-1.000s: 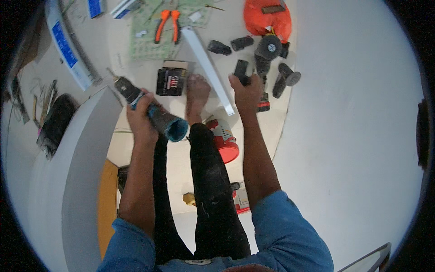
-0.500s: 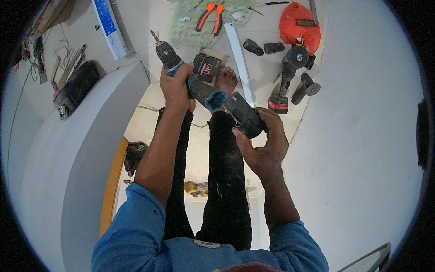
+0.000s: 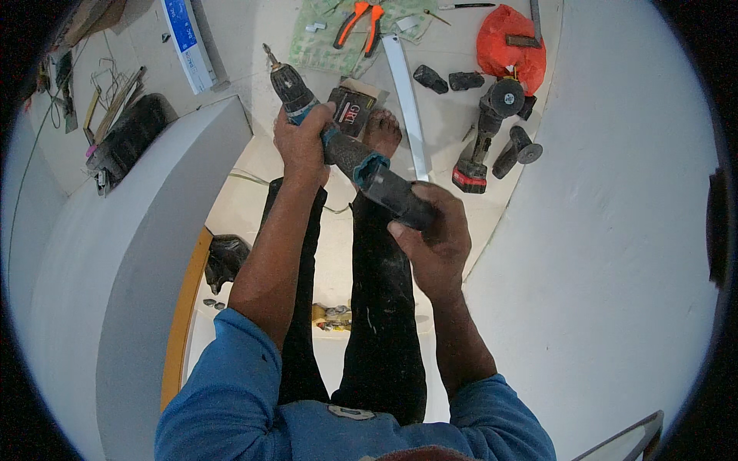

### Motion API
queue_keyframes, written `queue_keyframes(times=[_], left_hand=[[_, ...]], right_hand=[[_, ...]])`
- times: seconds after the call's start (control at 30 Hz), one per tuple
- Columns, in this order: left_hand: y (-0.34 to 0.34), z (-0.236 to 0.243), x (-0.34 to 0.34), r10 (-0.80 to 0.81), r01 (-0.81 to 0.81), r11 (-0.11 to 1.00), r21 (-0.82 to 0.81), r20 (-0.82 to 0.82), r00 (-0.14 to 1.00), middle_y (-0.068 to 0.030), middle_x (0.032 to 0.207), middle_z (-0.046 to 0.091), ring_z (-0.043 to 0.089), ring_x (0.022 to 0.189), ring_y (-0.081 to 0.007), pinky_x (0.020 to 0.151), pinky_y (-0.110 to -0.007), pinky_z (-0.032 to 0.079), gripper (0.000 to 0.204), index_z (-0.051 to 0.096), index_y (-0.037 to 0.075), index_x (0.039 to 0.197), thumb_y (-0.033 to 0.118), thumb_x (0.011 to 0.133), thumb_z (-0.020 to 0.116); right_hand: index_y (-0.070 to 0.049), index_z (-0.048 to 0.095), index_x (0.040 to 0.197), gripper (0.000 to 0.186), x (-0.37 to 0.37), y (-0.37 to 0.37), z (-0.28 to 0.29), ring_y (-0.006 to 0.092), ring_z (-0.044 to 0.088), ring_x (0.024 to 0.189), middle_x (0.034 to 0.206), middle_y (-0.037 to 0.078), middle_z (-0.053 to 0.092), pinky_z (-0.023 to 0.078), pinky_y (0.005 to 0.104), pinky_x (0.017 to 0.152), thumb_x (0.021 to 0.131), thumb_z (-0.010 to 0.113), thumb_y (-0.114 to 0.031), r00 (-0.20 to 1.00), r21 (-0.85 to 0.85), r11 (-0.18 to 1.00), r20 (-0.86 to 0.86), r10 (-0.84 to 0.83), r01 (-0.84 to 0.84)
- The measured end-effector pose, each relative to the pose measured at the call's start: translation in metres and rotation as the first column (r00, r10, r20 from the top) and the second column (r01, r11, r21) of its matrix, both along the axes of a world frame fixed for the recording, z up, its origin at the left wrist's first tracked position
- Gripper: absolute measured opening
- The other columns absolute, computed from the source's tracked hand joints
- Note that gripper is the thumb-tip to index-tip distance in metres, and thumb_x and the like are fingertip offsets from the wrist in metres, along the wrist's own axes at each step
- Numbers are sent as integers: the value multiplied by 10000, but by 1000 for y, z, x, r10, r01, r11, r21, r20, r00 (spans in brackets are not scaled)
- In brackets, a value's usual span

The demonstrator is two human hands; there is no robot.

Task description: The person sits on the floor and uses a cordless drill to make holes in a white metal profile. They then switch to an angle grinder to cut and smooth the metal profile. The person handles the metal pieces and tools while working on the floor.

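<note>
My left hand [image 3: 304, 142] is wrapped round a dusty blue and black cordless drill [image 3: 346, 156], whose chuck and bit point up and to the left. In my right hand [image 3: 440, 244] is a black battery pack [image 3: 398, 198], gripped by its outer end. The inner end of the pack meets the open base of the drill handle and looks partly inside it. Beyond my left hand lies a small dark box [image 3: 350, 112] with an open flap, close to my bare foot [image 3: 382, 134].
An angle grinder [image 3: 492, 115], loose black batteries [image 3: 430, 79] and a red bag [image 3: 501, 61] lie at the far right. Orange-handled pliers [image 3: 358, 25] rest on a green mat [image 3: 311, 48]. A white strip [image 3: 405, 104] lies ahead. Low white walls flank me; a black bag [image 3: 127, 142] sits at left.
My right hand has moved left and slightly up, bringing the battery pack from beside the drill handle into its open base. My left hand keeps hold of the drill, nearly still.
</note>
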State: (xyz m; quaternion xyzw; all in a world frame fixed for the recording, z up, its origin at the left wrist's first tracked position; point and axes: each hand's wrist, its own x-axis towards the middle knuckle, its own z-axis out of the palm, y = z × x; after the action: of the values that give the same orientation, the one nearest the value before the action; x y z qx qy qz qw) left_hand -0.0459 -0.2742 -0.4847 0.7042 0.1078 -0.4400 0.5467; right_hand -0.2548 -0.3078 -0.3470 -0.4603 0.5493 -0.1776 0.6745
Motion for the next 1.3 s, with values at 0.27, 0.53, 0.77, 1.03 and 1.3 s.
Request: queue_keyframes(times=[0.27,0.53,0.77,1.03,1.3], left_hand=[[3,-7,1,-90,87,995,46,76,993,-73,750,656,671,629,-199,587,-353,571,283,592,50,990,164,876,825],[11,-20,3,-290,269,949,162,128,948,-120,885,633,603,791,-241,720,-385,495,369,618,48,1071,256,857,835],[18,-25,-4,-629,493,707,507,134,766,-404,1533,491,302,1554,-563,1290,-644,179,955,704,48,1425,715,750,803],[23,-26,-17,-799,450,538,713,262,541,-445,1485,516,321,1539,-590,1283,-662,177,972,739,46,1386,811,786,727],[3,-1,-19,-754,520,576,631,164,636,-329,1278,690,634,1304,-486,1107,-510,489,993,672,-49,1376,747,799,816]], right_hand=[[-213,733,1317,562,-1,4,8,354,657,1192,1322,180,639,592,433,959,832,815,58,872,-431,789,-418,255,-438],[-215,737,1354,619,6,-16,13,366,662,1138,1336,183,653,599,452,917,794,853,21,740,-465,593,-547,391,-657],[-37,555,1558,731,19,-20,9,373,715,1171,1455,285,634,618,461,931,876,813,19,687,-362,613,-570,450,-702],[9,517,1572,768,7,-3,-16,404,732,1200,1429,297,649,631,461,946,879,845,-49,681,-351,622,-591,433,-700],[40,478,1564,794,-4,-12,-28,436,699,1190,1359,308,649,609,512,975,878,843,-124,648,-294,616,-583,491,-731]])
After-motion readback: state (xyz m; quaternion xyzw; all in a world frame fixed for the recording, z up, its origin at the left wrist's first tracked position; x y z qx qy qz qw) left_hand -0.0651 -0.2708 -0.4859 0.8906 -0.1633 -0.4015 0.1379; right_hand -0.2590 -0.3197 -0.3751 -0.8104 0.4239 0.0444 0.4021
